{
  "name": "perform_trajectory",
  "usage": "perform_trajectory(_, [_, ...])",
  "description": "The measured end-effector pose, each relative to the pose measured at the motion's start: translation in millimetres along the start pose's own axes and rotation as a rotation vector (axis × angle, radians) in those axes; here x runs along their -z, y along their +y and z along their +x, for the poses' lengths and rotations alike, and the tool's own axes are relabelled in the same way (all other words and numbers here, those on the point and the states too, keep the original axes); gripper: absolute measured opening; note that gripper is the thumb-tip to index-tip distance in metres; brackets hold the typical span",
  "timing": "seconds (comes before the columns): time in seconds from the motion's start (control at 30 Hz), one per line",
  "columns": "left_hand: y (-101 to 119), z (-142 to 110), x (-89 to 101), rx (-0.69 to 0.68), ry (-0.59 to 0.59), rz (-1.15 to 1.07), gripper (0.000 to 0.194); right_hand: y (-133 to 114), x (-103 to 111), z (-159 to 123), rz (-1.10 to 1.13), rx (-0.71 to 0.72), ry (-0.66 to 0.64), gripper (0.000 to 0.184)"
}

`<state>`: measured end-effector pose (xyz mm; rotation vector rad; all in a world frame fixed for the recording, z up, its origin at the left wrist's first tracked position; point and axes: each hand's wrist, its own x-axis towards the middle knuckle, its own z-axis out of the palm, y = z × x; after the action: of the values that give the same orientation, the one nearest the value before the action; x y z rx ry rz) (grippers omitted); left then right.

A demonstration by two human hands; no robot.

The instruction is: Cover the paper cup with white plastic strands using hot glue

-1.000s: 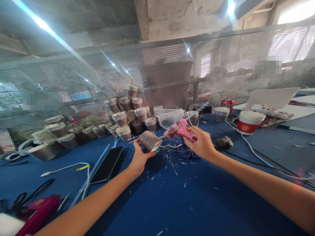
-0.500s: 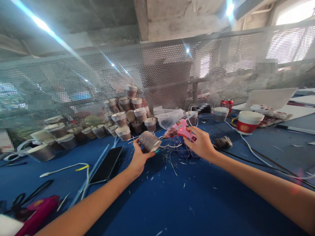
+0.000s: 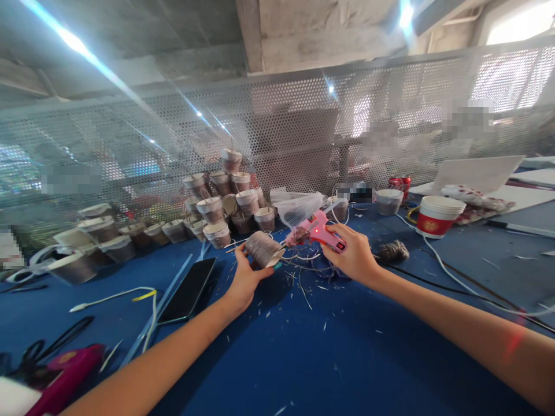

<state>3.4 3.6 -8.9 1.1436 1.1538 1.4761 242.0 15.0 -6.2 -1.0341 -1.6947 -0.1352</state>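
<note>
In my left hand (image 3: 245, 277) is a paper cup (image 3: 262, 249) wrapped in grey-brown cord, tipped on its side with its white end toward the right. Fingers and thumb close round it. My right hand (image 3: 349, 251) grips a pink hot glue gun (image 3: 319, 231) by its handle, a small light glowing on its body. The gun's nozzle points left and meets, or nearly meets, the cup's right edge; I cannot tell if they touch. Loose cord (image 3: 303, 263) lies on the blue table beneath the gun.
Several cord-wrapped cups (image 3: 217, 234) stand stacked at the back against a perforated metal screen (image 3: 295, 133). A phone (image 3: 188, 290) lies left of my hands. To the right are a cord ball (image 3: 393, 250), stacked paper cups (image 3: 439, 216) and cables (image 3: 442, 266).
The glue gun and my right hand have shifted slightly left and down, its nozzle closer along the cup's edge. My left hand and the cup stay nearly still.
</note>
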Motion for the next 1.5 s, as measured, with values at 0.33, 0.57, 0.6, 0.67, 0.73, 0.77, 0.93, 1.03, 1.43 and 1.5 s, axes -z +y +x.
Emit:
perform_trajectory(0.33, [2,-1,-1.7,0.015,0.003,-0.059,0.091,-10,0,-3,0.034,0.031,-0.020,0.023])
perform_trajectory(0.57, [3,-2,-1.8,0.011,0.001,-0.023,0.090,-8,0,-2,0.007,0.005,0.006,0.022])
perform_trajectory(0.6, [3,-2,-1.7,0.009,0.001,-0.020,0.090,-8,0,-2,0.004,0.001,0.008,0.022])
perform_trajectory(0.67, [2,-2,-1.7,0.008,0.005,-0.018,0.090,-6,0,-2,-0.005,-0.009,0.010,0.022])
perform_trajectory(0.73, [2,-2,-1.5,0.009,0.010,-0.023,0.090,-5,0,-2,-0.013,-0.019,0.011,0.022])
perform_trajectory(0.77, [2,-2,-1.4,0.009,0.010,-0.026,0.090,-5,0,-2,-0.015,-0.021,0.012,0.022])
perform_trajectory(0.93, [2,-2,-1.1,0.019,0.012,-0.033,0.089,0,-1,0,-0.014,0.004,0.023,0.023])
perform_trajectory(1.03, [3,-2,-1.3,0.027,0.026,-0.020,0.088,2,-1,0,-0.025,0.001,0.026,0.023])
perform_trajectory(1.43, [1,-1,1.3,0.004,0.022,-0.031,0.086,6,-2,0,-0.028,-0.026,0.006,0.025])
perform_trajectory(1.5, [0,0,2.0,0.002,0.015,-0.033,0.086,7,-2,0,-0.039,-0.039,-0.015,0.025])
